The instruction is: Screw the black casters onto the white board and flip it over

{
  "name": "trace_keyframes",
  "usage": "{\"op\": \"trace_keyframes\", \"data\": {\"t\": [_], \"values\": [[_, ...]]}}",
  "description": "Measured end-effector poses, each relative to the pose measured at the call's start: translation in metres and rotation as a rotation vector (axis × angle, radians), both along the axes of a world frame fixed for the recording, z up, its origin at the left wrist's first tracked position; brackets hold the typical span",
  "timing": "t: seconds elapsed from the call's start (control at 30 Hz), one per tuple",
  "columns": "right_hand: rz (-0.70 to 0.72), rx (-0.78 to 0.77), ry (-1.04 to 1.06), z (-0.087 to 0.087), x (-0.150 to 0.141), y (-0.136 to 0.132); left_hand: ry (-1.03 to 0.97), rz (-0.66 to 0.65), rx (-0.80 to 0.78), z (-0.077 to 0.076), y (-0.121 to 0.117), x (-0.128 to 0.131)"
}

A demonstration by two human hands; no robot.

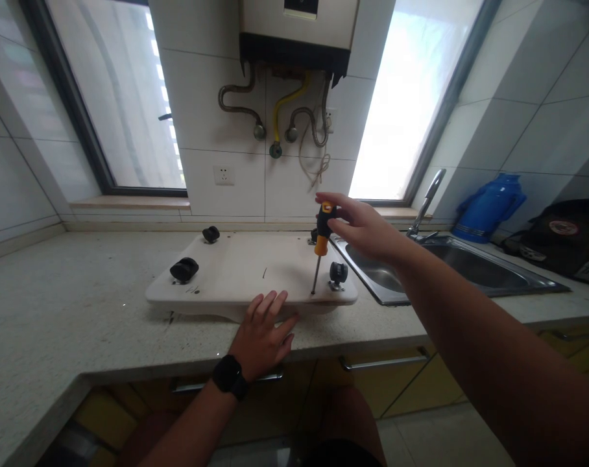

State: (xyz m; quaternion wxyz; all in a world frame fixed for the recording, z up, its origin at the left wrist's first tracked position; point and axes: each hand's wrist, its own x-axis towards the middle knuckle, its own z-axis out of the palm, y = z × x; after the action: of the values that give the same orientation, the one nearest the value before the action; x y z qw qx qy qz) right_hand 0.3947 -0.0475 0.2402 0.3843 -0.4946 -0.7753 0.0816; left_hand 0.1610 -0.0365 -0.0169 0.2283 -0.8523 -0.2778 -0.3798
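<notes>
A pale rounded board point(236, 272) lies flat on the stone countertop point(71, 298), with black caster wheels at its corners: one at the near left point(184, 269), one at the far left point(210, 233), one at the near right point(338, 274). My right hand point(365, 227) is closed round the orange-and-black handle of a screwdriver point(322, 237), held upright with its tip touching the board near the near-right wheel. My left hand point(263, 334), a black watch on its wrist, lies flat with fingers spread on the board's front edge.
A steel sink point(450, 266) with a tap point(428, 198) sits right of the board. A blue thermos point(489, 207) and a dark bag point(562, 240) lie beyond it. A water heater with hoses point(294, 39) hangs on the tiled wall, between two windows.
</notes>
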Motion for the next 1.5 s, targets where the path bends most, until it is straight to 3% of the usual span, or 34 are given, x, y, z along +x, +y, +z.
{"op": "trace_keyframes", "data": {"t": [0.07,0.27,0.47,0.53,0.7,0.77,0.93,1.0,1.13,1.2,1.4,1.5], "values": [[0.004,-0.014,0.003,0.000,0.001,0.001,-0.001,0.004,0.002,0.000,0.000,0.000],[-0.240,0.184,-0.145,-0.007,-0.001,0.002,-0.011,-0.001,-0.001,-0.001,0.000,0.000],[0.027,-0.004,-0.108,0.007,0.003,-0.006,-0.011,-0.007,-0.006,-0.001,0.000,0.000],[0.001,-0.023,-0.076,0.006,0.002,-0.005,-0.013,-0.005,-0.005,-0.001,0.000,0.000],[-0.237,0.204,-0.168,-0.002,-0.001,0.001,-0.014,-0.003,0.002,0.000,-0.001,0.001],[-0.200,0.166,-0.189,0.001,0.000,0.000,-0.013,-0.004,0.003,0.000,-0.001,0.000],[0.068,-0.047,-0.106,0.009,0.002,-0.007,-0.014,-0.003,-0.005,-0.001,-0.001,0.000],[-0.014,-0.009,-0.090,0.006,0.000,-0.006,-0.012,0.001,-0.008,-0.001,-0.001,0.000],[-0.265,0.211,-0.184,-0.002,-0.004,-0.001,-0.011,0.004,-0.006,0.000,-0.002,0.000],[-0.256,0.184,-0.201,0.000,-0.003,0.000,-0.010,0.005,-0.006,0.000,-0.002,0.000],[0.046,-0.009,-0.128,0.007,0.004,0.001,-0.008,0.011,0.005,0.001,-0.002,0.000],[-0.096,0.073,-0.075,0.000,0.000,0.006,-0.011,0.009,0.009,0.002,-0.003,0.000]]}}
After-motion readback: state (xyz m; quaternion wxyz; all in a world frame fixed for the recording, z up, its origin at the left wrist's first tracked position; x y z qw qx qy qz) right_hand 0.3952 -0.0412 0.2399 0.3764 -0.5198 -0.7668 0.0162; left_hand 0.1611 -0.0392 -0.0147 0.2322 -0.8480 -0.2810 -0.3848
